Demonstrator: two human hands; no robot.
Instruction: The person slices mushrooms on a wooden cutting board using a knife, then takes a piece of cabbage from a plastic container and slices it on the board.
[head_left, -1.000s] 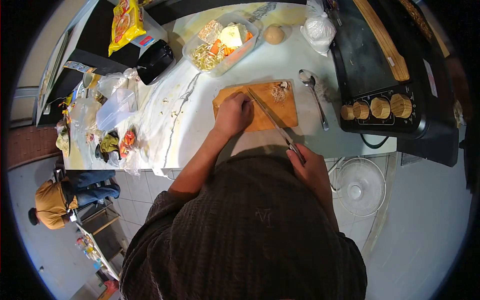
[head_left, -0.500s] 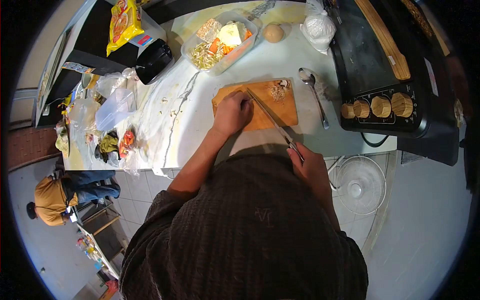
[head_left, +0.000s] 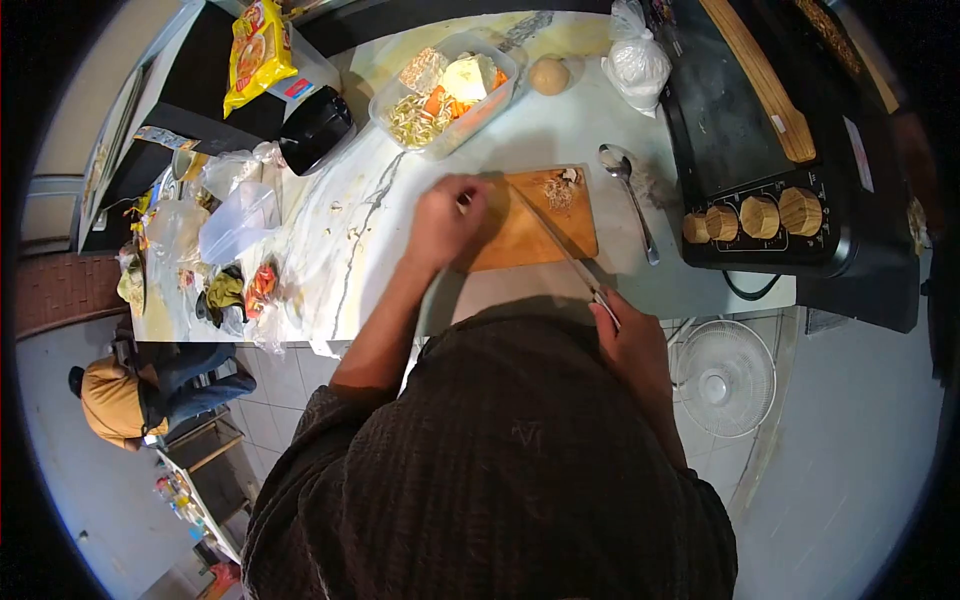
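Note:
My right hand (head_left: 632, 338) grips the handle of a knife (head_left: 558, 245), its blade slanting up and left over the wooden cutting board (head_left: 505, 250). Over the board's left edge is my left hand (head_left: 450, 222), raised, with thumb and fingers curled together; anything between them is too small to make out. A small heap of thin pale shreds (head_left: 560, 194) lies at the board's upper right, beside a small whitish-brown piece (head_left: 570, 175). Beyond the board stands a clear plastic container (head_left: 437, 153) with bean sprouts (head_left: 412, 122), orange pieces (head_left: 437, 100) and a pale yellow block (head_left: 464, 80).
A spoon (head_left: 630, 190) lies right of the board. An egg (head_left: 549, 76) and a bag of white powder (head_left: 637, 70) sit behind. At right is a black griddle (head_left: 730, 130) with wooden knobs. Plastic bags (head_left: 175, 230) crowd the left. A person (head_left: 112, 402) stands far left.
My left hand has lifted and shifted left, from the board's left part to over its edge. The knife stays in my right hand over the board.

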